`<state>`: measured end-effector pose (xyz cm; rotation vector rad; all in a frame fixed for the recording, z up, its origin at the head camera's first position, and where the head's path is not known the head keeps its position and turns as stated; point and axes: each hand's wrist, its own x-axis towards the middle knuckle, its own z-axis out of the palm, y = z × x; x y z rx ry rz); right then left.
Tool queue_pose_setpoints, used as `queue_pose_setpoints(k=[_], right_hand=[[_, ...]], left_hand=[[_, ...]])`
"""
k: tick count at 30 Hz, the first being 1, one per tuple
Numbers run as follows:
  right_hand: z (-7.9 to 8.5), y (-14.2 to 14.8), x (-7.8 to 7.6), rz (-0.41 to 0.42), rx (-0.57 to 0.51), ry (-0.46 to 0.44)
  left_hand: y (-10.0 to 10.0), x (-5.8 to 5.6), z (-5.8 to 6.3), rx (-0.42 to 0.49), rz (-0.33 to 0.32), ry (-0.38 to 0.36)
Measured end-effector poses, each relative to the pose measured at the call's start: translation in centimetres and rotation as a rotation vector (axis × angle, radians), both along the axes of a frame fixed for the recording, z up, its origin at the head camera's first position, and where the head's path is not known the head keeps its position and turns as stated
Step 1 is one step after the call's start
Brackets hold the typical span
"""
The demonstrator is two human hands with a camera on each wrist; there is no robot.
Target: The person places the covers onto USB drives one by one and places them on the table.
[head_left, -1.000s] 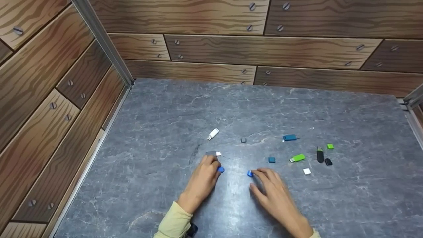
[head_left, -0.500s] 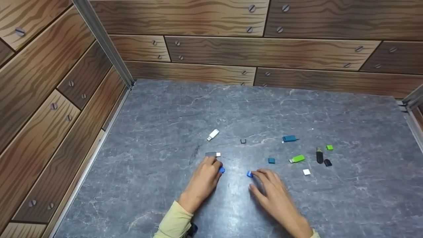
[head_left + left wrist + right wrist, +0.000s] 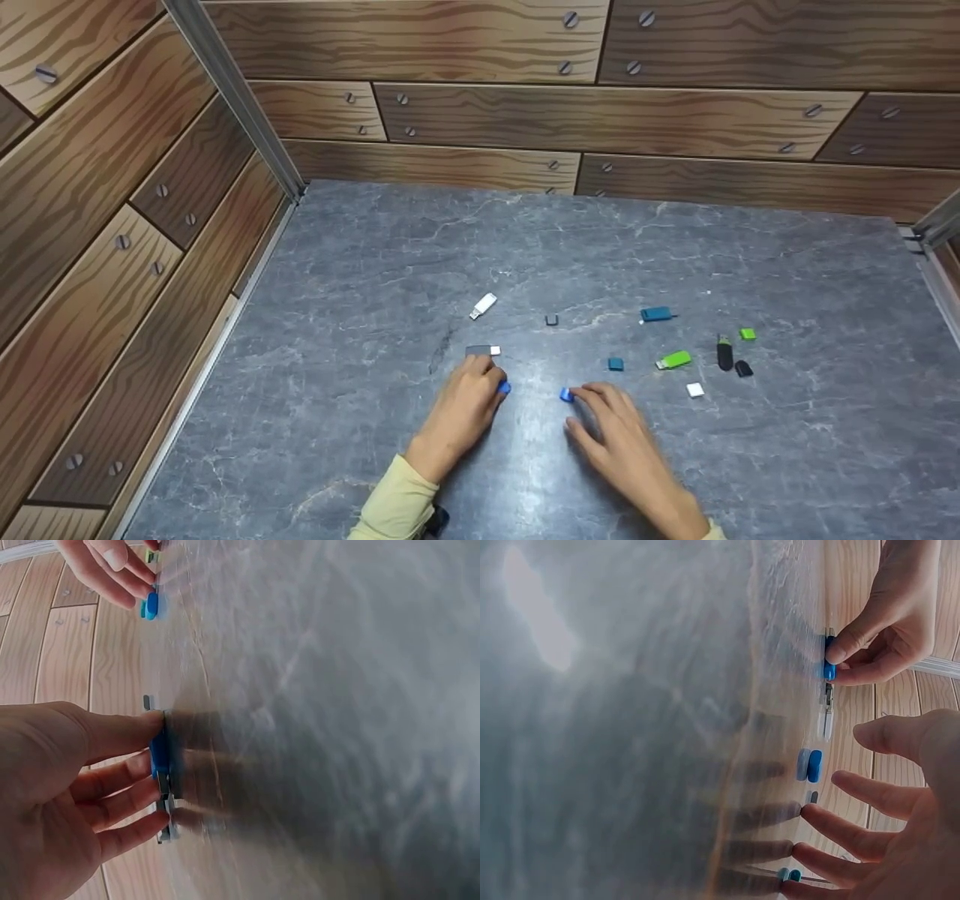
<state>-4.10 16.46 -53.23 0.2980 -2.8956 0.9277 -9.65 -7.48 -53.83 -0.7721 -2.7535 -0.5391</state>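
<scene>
Between thumb and fingers my left hand pinches a blue USB stick, low over the tabletop. In the head view most of the stick is hidden by the hand. My right hand lies to the right, its fingers spread and relaxed. Its index fingertip is right at a small blue cap on the table, and the thumb stands apart from the cap. Just beyond the left fingers lies a grey USB stick with a pale metal plug.
Farther back are a white USB stick and a small dark cap. To the right lie a teal stick, teal cap, green stick, black stick, black cap, green cap and white cap.
The blue USB stick in my left hand has shifted very slightly toward me. My right hand and the loose pieces stay where they were.
</scene>
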Motion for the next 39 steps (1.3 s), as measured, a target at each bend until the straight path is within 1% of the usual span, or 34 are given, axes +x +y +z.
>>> queue_pose_setpoints(k=[6, 11, 17, 22, 26, 34, 39], right_hand=[[-0.01, -0.01, -0.01, 0.004, -0.006, -0.009], [0.02, 0.01, -0.08, 0.005, -0.005, 0.011], [-0.08, 0.05, -0.07, 0.012, -0.003, 0.045], [-0.13, 0.06, 0.01, 0.017, -0.013, 0.026], [-0.14, 0.05, 0.04, 0.02, -0.014, 0.017], [-0.25, 0.02, 0.02, 0.019, -0.002, 0.059], [-0.02, -0.1, -0.05, -0.006, 0.014, 0.015]], left_hand=[[-0.03, 0.11, 0.06, -0.037, 0.019, 0.001], [-0.06, 0.11, 0.24, -0.05, 0.032, -0.005], [-0.12, 0.18, 0.56, -0.029, 0.031, -0.053], [-0.14, 0.27, 0.75, -0.031, 0.026, -0.073], [-0.15, 0.33, 0.85, -0.018, 0.031, -0.064], [-0.21, 0.35, 0.8, 0.029, 0.017, -0.02], [-0.24, 0.27, 0.91, 0.051, 0.008, -0.022]])
